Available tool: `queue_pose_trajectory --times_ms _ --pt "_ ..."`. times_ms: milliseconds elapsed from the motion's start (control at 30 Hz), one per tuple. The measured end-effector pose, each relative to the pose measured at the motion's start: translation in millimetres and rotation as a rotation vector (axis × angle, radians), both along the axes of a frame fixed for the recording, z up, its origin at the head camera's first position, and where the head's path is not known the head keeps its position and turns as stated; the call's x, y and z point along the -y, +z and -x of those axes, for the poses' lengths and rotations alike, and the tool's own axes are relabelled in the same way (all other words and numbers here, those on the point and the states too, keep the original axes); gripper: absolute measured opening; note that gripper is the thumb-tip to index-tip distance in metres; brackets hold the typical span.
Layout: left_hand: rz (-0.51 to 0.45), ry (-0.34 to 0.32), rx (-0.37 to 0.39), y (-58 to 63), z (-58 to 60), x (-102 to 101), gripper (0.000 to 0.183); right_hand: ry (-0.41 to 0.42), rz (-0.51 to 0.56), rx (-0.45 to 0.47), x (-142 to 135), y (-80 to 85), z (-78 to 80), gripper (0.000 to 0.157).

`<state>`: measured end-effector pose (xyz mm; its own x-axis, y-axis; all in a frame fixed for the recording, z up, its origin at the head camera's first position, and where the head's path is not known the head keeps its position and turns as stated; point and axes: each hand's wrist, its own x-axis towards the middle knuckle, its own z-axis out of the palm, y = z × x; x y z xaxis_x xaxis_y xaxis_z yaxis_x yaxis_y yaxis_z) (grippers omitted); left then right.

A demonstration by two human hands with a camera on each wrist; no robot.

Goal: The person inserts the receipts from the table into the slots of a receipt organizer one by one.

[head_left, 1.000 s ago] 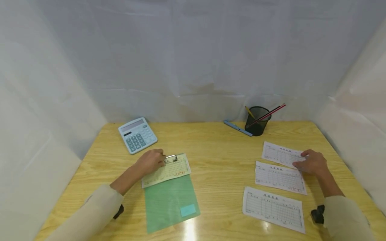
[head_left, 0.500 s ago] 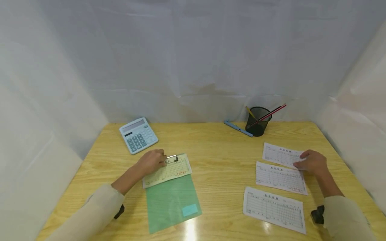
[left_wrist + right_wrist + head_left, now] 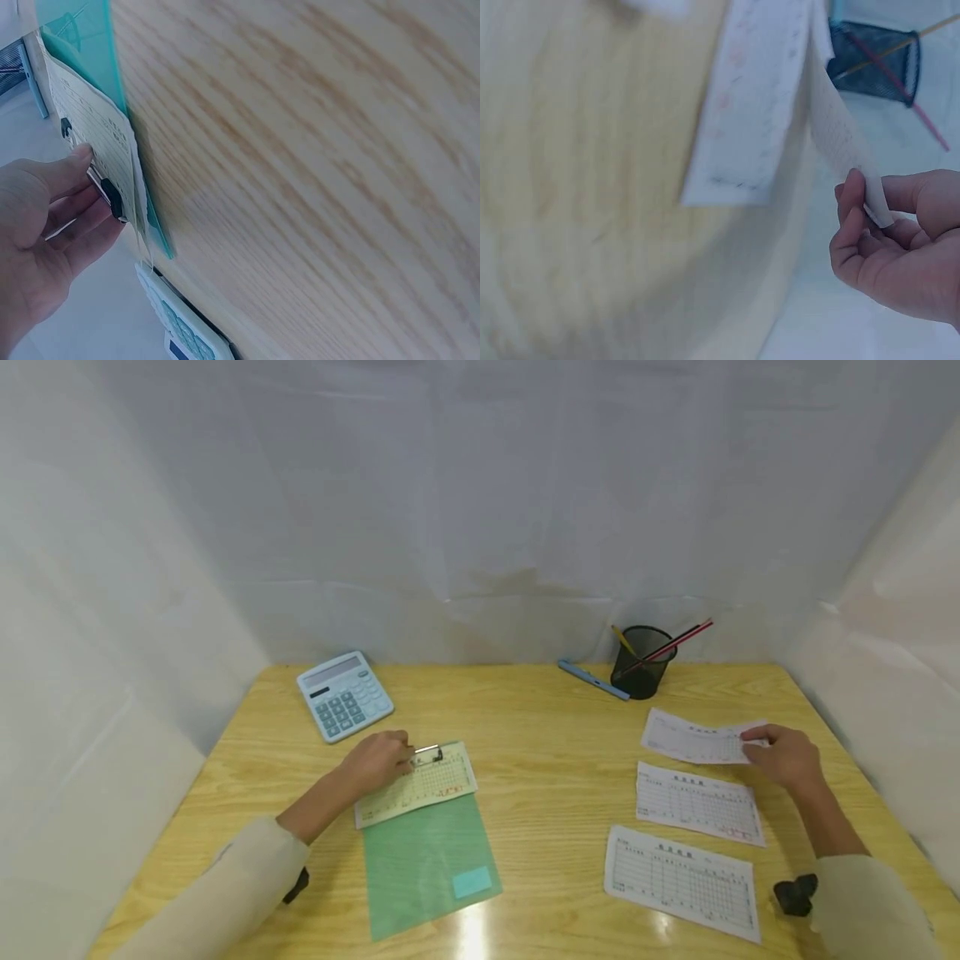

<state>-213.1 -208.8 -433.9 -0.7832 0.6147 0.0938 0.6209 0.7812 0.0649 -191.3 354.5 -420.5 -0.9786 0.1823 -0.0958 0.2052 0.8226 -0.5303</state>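
My left hand [image 3: 377, 762] pinches the metal clip [image 3: 96, 174] at the top of a green clipboard [image 3: 427, 877], thumb on one side and fingers on the other. Yellowish printed forms [image 3: 427, 787] lie under that clip. At the right, my right hand [image 3: 787, 758] holds the right end of a white printed form [image 3: 693, 739] between thumb and fingers. That slip bends and is lifted off the table, as the right wrist view shows. Just in front of it lies a second white form [image 3: 697, 802] with red marks, and nearer still a third form [image 3: 681, 883].
A light blue calculator [image 3: 343, 696] sits behind the clipboard. At the back right stands a black mesh pen cup [image 3: 643, 670] with pencils, a blue pen [image 3: 592, 680] lying beside it. White sheeting [image 3: 480, 510] encloses the table's back and sides.
My right hand has raised the farthest white form off the table and shifted it slightly back. My left hand stays on the clip.
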Motion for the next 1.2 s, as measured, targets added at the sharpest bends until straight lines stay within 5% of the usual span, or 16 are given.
queue_pose_trajectory --times_ms 300,700,1000,1200 --pt "0.007 0.013 0.003 -1.5 0.0 -1 0.016 0.087 0.166 -0.072 39 20.4 -3.1 0.038" --pt "-0.026 0.001 0.006 -2.6 1.3 1 0.014 0.273 0.333 -0.068 123 28.5 -1.1 0.028" --pt "-0.025 -0.004 0.015 -1.1 1.8 0 0.014 0.437 0.471 -0.005 218 13.6 0.9 0.017" --pt "-0.04 -0.019 0.02 -1.1 0.8 -2 0.01 0.467 0.421 0.043 273 -2.2 -6.4 0.011"
